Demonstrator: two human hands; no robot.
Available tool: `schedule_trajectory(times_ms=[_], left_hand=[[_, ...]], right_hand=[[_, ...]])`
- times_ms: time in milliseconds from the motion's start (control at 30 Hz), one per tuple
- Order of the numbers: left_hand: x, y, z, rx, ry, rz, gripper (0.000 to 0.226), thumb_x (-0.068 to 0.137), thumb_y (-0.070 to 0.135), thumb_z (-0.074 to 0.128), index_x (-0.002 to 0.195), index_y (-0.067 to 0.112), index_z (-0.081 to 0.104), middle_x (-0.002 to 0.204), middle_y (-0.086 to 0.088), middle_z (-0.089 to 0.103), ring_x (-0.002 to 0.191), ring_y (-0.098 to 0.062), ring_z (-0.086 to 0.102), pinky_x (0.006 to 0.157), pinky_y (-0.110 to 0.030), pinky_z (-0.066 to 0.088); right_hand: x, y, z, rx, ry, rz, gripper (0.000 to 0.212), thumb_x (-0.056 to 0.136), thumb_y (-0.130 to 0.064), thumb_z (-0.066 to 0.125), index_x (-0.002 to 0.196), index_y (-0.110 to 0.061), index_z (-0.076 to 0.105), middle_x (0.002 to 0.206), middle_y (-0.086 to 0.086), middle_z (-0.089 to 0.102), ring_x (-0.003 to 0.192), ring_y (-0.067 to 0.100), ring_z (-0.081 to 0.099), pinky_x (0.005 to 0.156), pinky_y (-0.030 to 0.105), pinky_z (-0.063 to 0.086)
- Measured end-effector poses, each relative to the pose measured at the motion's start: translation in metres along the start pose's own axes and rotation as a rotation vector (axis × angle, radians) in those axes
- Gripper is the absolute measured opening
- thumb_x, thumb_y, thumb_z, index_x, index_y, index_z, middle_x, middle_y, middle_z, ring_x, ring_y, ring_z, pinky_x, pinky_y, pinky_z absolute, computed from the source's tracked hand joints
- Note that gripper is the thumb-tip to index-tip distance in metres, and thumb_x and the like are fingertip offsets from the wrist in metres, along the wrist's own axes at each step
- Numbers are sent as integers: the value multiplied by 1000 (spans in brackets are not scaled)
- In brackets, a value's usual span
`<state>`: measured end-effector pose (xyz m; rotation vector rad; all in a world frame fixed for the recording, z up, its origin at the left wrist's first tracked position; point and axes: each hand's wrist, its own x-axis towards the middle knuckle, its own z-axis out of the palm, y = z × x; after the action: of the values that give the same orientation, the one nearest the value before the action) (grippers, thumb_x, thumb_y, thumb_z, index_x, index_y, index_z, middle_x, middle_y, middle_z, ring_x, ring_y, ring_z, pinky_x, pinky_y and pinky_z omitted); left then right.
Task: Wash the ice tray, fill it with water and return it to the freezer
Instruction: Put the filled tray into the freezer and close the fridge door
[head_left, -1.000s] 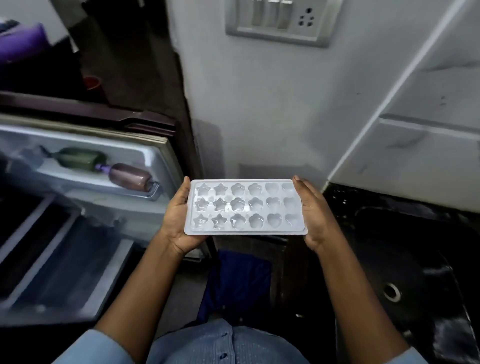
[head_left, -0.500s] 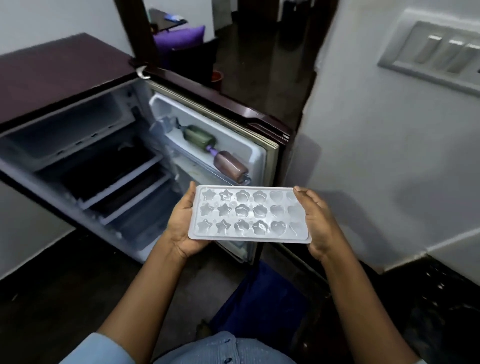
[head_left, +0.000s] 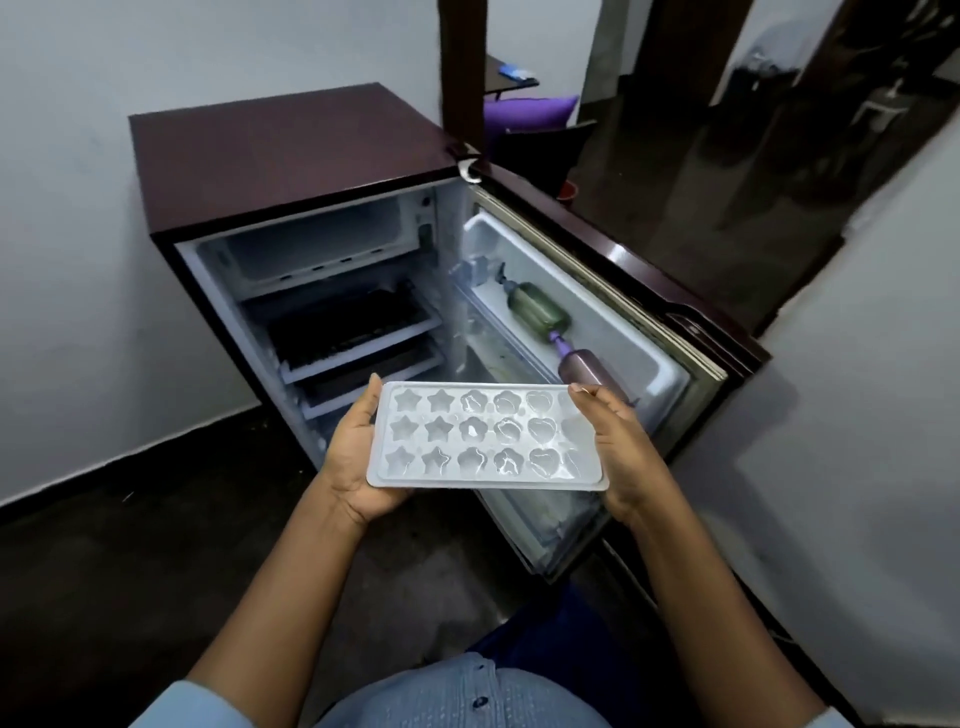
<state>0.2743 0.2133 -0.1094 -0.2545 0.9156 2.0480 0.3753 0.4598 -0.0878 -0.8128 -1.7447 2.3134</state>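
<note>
I hold a white ice tray (head_left: 485, 478) level in front of me, its star, flower and heart moulds glinting with water. My left hand (head_left: 358, 457) grips its left end and my right hand (head_left: 621, 457) grips its right end. Behind the tray a small maroon fridge (head_left: 280, 156) stands on the floor with its door (head_left: 613, 312) swung open to the right. The freezer compartment (head_left: 322, 244) at the top of the fridge is open and looks bare.
Two dark shelves (head_left: 353, 332) sit below the freezer. A green bottle (head_left: 537, 312) and a purple bottle (head_left: 584, 366) lie in the door rack. White walls close in at left and right. A doorway with a purple cushion (head_left: 530, 111) opens behind the fridge.
My view has swung left from the sink and wall corner to face the whole open fridge. The tray stays level in both hands.
</note>
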Motion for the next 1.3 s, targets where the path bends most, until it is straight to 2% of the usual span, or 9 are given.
schedule_trajectory(times_ms=[233,400,467,600,700,800,933,1100,1300], left_hand=[[-13,33,-30,-48,31,84,87,101,74,36,144,2,62,149,-25,58,129,-46,63,97,-62,57],[-24,57,-49,-85,64,127,86,101,74,34,123,4,78,139,-24,66,116,-44,71,84,-59,63],[-30,66,-58,-101,87,155,84,101,73,36,130,3,73,140,-25,65,116,-45,71,83,-59,63],[-39,83,-75,-119,148,209,80,102,70,35,134,5,70,140,-24,66,113,-44,72,88,-58,62],[-43,94,-85,-119,219,245,78,103,67,32,131,7,73,138,-22,67,112,-43,73,102,-58,50],[-47,106,-90,-141,255,287,71,102,60,35,116,8,82,133,-21,70,108,-41,75,99,-55,52],[-46,121,-87,-144,272,348,61,88,51,47,112,7,83,131,-21,72,105,-40,76,96,-50,54],[-28,134,-85,-183,373,431,58,101,44,38,119,4,77,131,-23,71,104,-41,76,85,-51,64],[5,140,-78,-127,581,529,50,106,35,36,121,5,73,123,-20,75,102,-36,76,83,-47,62]], right_hand=[[29,-4,51,-27,-66,37,10,101,-29,66,93,-24,71,95,4,75,90,27,70,85,46,56],[47,-4,89,-58,-121,63,10,100,-32,67,98,-23,71,103,9,75,95,32,70,89,53,55],[53,-4,106,-72,-141,70,11,100,-32,67,100,-22,71,104,10,76,92,30,72,86,49,57],[66,-3,136,-90,-204,80,13,101,-32,66,102,-19,70,104,12,77,86,29,74,84,49,58],[78,-4,156,-95,-226,92,19,100,-33,67,110,-17,69,115,17,76,98,38,73,92,59,56],[90,-9,176,-99,-256,105,23,100,-33,67,115,-15,66,121,19,74,105,40,72,97,64,53],[114,-12,194,-129,-278,119,26,100,-32,68,117,-12,66,121,22,72,98,36,72,94,60,55],[151,-14,204,-137,-308,148,22,101,-27,65,115,-10,63,119,23,73,95,36,73,76,44,60],[193,-25,210,-127,-315,163,19,102,-24,62,113,-9,58,124,22,72,112,43,70,95,64,56]])
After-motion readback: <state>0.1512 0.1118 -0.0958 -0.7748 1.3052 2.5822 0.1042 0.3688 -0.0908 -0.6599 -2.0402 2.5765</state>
